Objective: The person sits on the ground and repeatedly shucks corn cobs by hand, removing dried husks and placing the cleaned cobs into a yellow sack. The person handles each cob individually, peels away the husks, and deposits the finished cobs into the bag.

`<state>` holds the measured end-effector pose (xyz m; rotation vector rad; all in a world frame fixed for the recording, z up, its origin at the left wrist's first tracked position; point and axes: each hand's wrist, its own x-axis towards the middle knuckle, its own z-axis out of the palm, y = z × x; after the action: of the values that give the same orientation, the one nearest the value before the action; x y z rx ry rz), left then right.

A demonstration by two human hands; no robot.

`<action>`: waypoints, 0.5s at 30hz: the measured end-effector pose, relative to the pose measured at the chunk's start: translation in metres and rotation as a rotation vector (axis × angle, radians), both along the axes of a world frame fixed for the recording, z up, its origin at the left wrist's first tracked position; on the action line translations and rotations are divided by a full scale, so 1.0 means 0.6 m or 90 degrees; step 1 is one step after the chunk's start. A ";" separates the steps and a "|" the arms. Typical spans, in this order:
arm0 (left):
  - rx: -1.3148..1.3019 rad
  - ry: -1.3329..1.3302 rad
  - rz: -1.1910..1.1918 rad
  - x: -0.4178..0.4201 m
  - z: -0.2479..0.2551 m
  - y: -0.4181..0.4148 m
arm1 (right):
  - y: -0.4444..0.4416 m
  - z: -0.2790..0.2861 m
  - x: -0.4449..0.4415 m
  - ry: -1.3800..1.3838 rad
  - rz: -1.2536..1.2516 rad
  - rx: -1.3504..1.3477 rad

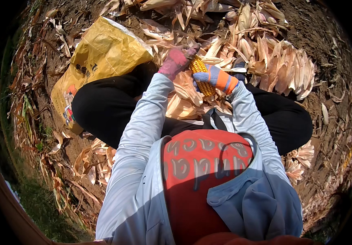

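Observation:
A bare ear of yellow corn (198, 66) is held at a slant between my two gloved hands, over a heap of dry husks (185, 92). My right hand (217, 78), in a blue and orange knit glove, wraps around the lower part of the ear. At its upper end are the fingers of my left hand (177, 59), in a soiled pink glove, closed about the tip. The glove hides that end of the ear, so whether husk is pinched there too cannot be told.
A yellow woven plastic sack (108, 52) bearing print lies at the left, against my bent leg (102, 101). Piled husks and unhusked ears (255, 18) spread ahead. A fan of pale husks (286, 64) is at the right. Brown soil (320, 33) with dry stalks surrounds me.

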<state>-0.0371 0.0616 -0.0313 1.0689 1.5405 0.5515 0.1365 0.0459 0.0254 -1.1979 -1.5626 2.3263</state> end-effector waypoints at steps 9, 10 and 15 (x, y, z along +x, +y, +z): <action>0.022 -0.046 0.223 0.013 0.049 -0.010 | 0.015 -0.024 0.016 0.011 -0.007 0.088; 0.060 0.024 0.220 0.005 0.048 -0.015 | 0.009 -0.012 0.003 -0.048 -0.009 0.258; -0.109 -0.038 0.227 0.009 0.104 -0.015 | -0.011 0.006 -0.016 -0.358 -0.030 0.557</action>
<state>-0.0316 0.0528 0.0314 0.6445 1.7030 0.6726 0.1269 0.0394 0.0287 -1.6028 -2.2870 1.0180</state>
